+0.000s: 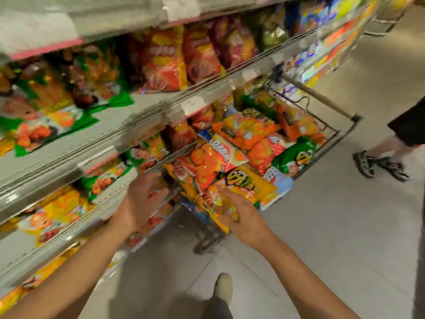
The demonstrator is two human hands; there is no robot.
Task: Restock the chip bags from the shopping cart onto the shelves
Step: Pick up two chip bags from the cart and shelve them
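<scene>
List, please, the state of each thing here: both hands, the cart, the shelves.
Left hand: open, fingers spread, between shelf edge and cart.
Right hand: fingers curled on a yellow-orange chip bag at the cart's near end.
Shopping cart: heaped with chip bags.
Shelves: stocked; blurred.
</scene>
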